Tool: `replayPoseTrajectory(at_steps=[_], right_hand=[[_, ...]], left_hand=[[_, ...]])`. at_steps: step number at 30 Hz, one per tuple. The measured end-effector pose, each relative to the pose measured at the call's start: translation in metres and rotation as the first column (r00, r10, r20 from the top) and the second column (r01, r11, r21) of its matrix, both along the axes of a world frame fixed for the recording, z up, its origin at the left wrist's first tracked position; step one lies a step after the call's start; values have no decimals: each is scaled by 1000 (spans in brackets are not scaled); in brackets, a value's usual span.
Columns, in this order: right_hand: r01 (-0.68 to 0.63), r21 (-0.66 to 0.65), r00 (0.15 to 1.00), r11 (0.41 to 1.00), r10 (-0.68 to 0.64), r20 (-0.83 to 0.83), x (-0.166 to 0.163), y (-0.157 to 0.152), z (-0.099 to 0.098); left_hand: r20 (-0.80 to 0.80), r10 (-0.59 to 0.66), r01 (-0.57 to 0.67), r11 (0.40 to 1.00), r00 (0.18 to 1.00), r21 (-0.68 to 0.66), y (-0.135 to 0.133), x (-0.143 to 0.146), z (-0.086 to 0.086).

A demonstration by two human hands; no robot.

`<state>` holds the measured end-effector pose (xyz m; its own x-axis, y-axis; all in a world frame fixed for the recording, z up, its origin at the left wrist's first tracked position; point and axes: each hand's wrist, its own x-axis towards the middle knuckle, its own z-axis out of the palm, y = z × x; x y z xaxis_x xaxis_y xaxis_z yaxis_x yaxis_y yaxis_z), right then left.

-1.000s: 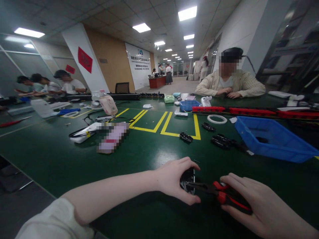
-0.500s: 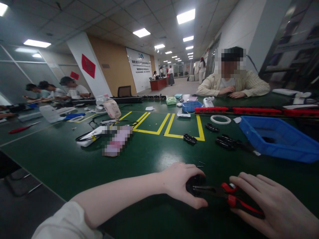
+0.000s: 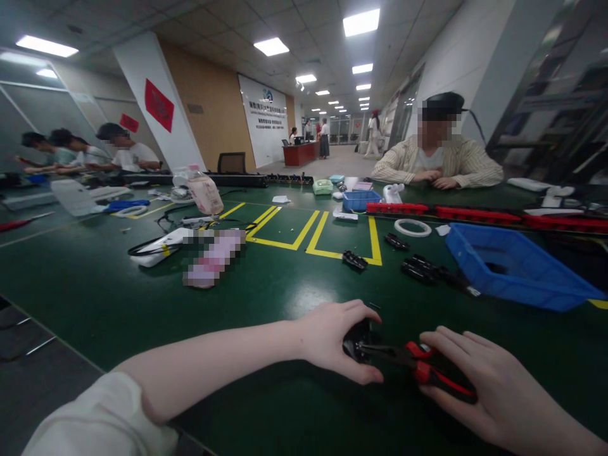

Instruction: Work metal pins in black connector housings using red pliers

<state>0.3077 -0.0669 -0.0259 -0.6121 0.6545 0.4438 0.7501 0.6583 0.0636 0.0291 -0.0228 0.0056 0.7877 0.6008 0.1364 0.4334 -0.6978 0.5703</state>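
Observation:
My left hand [image 3: 335, 339] is closed around a small black plastic part [image 3: 355, 342], with thumb and fingers on its two sides; much of the part is hidden by the hand. In my right hand [image 3: 479, 383] are pliers with red and black handles [image 3: 444, 373], and the fingers wrap round the grips. The long narrow jaws of the pliers point left and meet the black part. Whether the jaw tips grip anything is too dark to tell. A thin pin [image 3: 375, 306] lies on the green table just beyond my left fingertips.
Black plastic pieces [image 3: 418, 269] lie ahead, beside a blue tray [image 3: 513, 266] on the right. A white ring [image 3: 412, 228] and red strips [image 3: 475, 216] are farther back. A phone [image 3: 216, 258] and a bottle [image 3: 205, 191] stand left of the yellow tape. Across the table sits a person [image 3: 437, 158].
The view has shifted slightly, so most things sit a little farther left. Both hands keep their hold on the black part and the pliers, with the jaws still at the part.

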Motion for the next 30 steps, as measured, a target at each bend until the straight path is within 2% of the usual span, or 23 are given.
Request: replayPoseTrajectory(at_steps=[3,11,16,20,26,30], right_hand=[[64,-68,995,996,-69,-74,-6,-4,-1],[52,-257,992,965,-80,-101,-15,-7,15],[-10,-194,998,981,-1,-55,-13,-5,18],[0,-136,1000,991,-2,-15,-10,-3,16],[8,-138,999,990,-3,39,-9,-3,12],[56,-148,998,987,-51,37,-11,-4,15]], left_hand=[[-33,-12,11,1000,999,-15,-1,-1,4],[-27,-18,18,1000,999,-20,0,-1,3],[-36,-107,109,992,994,61,2,-2,2],[-77,-212,218,972,974,86,6,-6,3],[-120,-257,262,965,959,27,10,-12,7],[-93,-230,224,972,969,-72,11,-13,8]])
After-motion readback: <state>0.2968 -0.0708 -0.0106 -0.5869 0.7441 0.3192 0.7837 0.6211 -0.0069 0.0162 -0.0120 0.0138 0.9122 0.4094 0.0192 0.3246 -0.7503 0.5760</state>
